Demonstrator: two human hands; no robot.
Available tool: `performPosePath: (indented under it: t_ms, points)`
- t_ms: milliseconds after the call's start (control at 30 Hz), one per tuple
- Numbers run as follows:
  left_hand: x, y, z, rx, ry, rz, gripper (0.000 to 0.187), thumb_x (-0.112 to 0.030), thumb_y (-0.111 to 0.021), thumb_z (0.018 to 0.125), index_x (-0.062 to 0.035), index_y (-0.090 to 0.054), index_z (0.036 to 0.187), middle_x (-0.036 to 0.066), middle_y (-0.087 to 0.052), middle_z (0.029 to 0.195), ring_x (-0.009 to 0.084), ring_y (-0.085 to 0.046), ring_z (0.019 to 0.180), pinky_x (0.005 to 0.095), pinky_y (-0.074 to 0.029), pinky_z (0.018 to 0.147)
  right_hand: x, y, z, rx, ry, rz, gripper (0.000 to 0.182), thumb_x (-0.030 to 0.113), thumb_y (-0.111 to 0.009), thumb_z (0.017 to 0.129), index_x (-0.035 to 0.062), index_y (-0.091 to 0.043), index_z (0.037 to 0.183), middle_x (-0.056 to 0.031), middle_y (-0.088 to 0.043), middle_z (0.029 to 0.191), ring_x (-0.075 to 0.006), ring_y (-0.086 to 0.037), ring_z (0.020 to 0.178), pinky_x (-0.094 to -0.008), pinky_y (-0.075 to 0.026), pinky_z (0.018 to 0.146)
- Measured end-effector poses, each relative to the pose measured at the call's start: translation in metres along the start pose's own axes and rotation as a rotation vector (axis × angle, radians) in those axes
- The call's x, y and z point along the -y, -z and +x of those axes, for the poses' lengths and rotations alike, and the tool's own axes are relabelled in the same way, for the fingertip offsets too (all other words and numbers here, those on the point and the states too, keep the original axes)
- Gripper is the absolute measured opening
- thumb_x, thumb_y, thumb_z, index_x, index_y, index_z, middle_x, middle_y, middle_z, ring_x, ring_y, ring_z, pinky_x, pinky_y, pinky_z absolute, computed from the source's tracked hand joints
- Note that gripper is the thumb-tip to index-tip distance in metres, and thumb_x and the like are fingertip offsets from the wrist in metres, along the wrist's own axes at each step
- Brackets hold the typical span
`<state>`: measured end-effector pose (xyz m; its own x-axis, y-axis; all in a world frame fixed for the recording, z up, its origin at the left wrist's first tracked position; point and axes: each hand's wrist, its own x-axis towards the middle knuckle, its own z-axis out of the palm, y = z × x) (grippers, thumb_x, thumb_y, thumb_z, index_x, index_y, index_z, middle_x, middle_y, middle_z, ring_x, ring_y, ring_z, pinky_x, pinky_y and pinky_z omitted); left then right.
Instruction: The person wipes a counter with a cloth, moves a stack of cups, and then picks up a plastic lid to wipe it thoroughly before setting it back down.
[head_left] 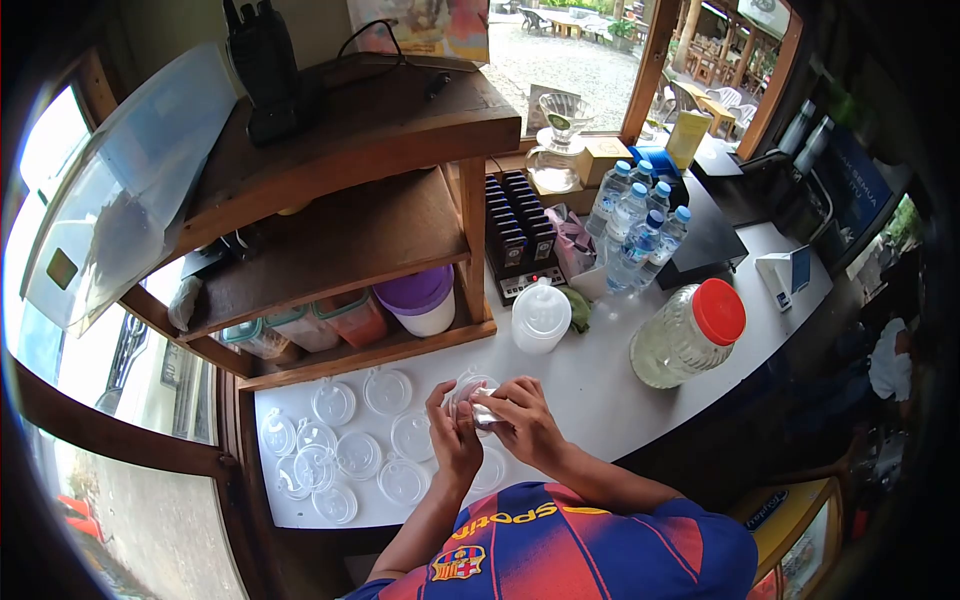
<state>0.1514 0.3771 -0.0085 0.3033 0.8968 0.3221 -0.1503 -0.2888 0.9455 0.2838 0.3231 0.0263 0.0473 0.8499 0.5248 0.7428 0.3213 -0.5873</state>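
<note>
Daylight fell through a wood-framed window (650,70) beyond the white tabletop (590,375), with chairs and tables visible outside. On the left rose a wooden shelf unit (320,265), its lowest level carrying a purple-topped bucket (416,297) and several plastic containers (350,318).

At the near side of the tabletop, the left hand (456,432) and the right hand (522,415) were brought together around a clear plastic lid (467,384), held above the surface. The left hand pinched it between thumb and fingers; the right hand had its fingers bunched on a small whitish item (486,409) against the lid, too unclear to name. More clear round lids (358,455) lay spread to the left of the hands, some overlapping, one partly hidden behind the left hand.

Past the hands stood a white lidded container (541,318). To its right was a glass jar (662,340) with a red cap, and farther back, water bottles (630,215) clustered near a black rack (518,220).
</note>
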Motion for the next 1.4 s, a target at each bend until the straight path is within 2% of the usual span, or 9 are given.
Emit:
performPosePath:
  t_ms: [333,433,533,567,633,733,833,1067,1400]
  points:
    - [-0.012,0.01,0.017,-0.124,0.033,-0.197,0.031,-0.018,-0.036,0.108,-0.0038,-0.026,0.134,0.025,-0.061,0.121,0.0226,-0.069,0.094,0.0275,-0.059,0.061,-0.025,0.005,0.001,-0.001,-0.12,0.025,0.047,-0.002,-0.075,0.071,0.0065,-0.069,0.117,-0.0091,-0.066,0.097,-0.0281,-0.059,0.093,-0.0395,-0.043,0.089]
    - [-0.009,0.011,0.018,-0.086,0.058,-0.155,0.032,-0.018,-0.037,0.108,-0.004,-0.027,0.135,0.024,-0.061,0.122,0.023,-0.067,0.097,0.0271,-0.059,0.063,-0.017,0.009,-0.001,-0.096,-0.122,0.13,0.052,-0.004,-0.075,0.07,0.0066,-0.067,0.121,-0.0103,-0.067,0.1,-0.0294,-0.059,0.095,-0.0418,-0.045,0.089]
    - [-0.011,0.007,0.012,-0.003,0.085,-0.085,0.032,-0.016,-0.037,0.108,-0.0031,-0.028,0.136,0.024,-0.06,0.123,0.0252,-0.065,0.103,0.03,-0.058,0.078,0.001,0.004,0.007,-0.085,-0.036,0.078,0.05,-0.005,-0.074,0.07,0.0049,-0.068,0.118,-0.0123,-0.065,0.109,-0.0323,-0.06,0.104,-0.0431,-0.047,0.092]
    - [-0.006,0.004,0.009,0.03,0.061,-0.077,0.033,-0.013,-0.037,0.108,-0.0018,-0.028,0.137,0.024,-0.059,0.126,0.027,-0.062,0.111,0.0336,-0.05,0.095,0.003,0.002,0.01,-0.074,0.011,0.027,0.051,-0.005,-0.074,0.069,0.0053,-0.068,0.119,-0.0118,-0.065,0.112,-0.0325,-0.06,0.106,-0.0431,-0.047,0.093]
    - [-0.009,-0.005,0.009,0.004,0.033,-0.084,0.031,-0.013,-0.036,0.107,-0.0033,-0.031,0.137,0.024,-0.06,0.125,0.0264,-0.061,0.112,0.0358,-0.046,0.099,0.002,-0.004,0.006,-0.059,-0.011,0.017,0.052,-0.002,-0.076,0.07,0.0074,-0.068,0.12,-0.0102,-0.063,0.119,-0.0317,-0.058,0.113,-0.0464,-0.043,0.098]
    - [-0.007,0.0,0.009,-0.026,0.061,-0.155,0.032,-0.009,-0.035,0.106,-0.0036,-0.03,0.137,0.025,-0.058,0.129,0.0267,-0.059,0.114,0.0361,-0.045,0.1,-0.006,-0.004,-0.001,0.047,0.023,0.03,0.051,0.002,-0.076,0.072,0.0091,-0.067,0.122,-0.0076,-0.06,0.124,-0.0282,-0.055,0.121,-0.0487,-0.036,0.107]
    - [-0.005,0.005,0.008,-0.065,0.093,-0.178,0.033,-0.006,-0.034,0.105,-0.0039,-0.03,0.138,0.026,-0.056,0.132,0.0278,-0.059,0.116,0.0367,-0.045,0.102,-0.012,-0.008,-0.01,0.1,0.087,0.058,0.051,0.002,-0.076,0.072,0.0093,-0.067,0.122,-0.0077,-0.06,0.125,-0.0282,-0.055,0.122,-0.0486,-0.036,0.109]
    - [-0.005,0.008,0.007,0.066,0.13,-0.103,0.034,-0.003,-0.033,0.105,-0.0045,-0.03,0.138,0.025,-0.058,0.131,0.0288,-0.059,0.121,0.036,-0.044,0.104,-0.005,-0.016,-0.01,0.019,-0.023,0.052,0.06,-0.007,-0.071,0.072,0.0072,-0.064,0.13,-0.0133,-0.058,0.128,-0.0341,-0.053,0.123,-0.0486,-0.037,0.107]
    - [0.005,0.002,0.005,0.037,0.149,-0.147,0.032,-0.007,-0.036,0.106,-0.0033,-0.032,0.137,0.023,-0.059,0.13,0.029,-0.059,0.119,0.0366,-0.044,0.102,-0.012,-0.012,-0.013,0.082,-0.033,0.056,0.061,-0.007,-0.071,0.074,0.008,-0.062,0.133,-0.0139,-0.056,0.132,-0.035,-0.051,0.126,-0.0453,-0.038,0.106]
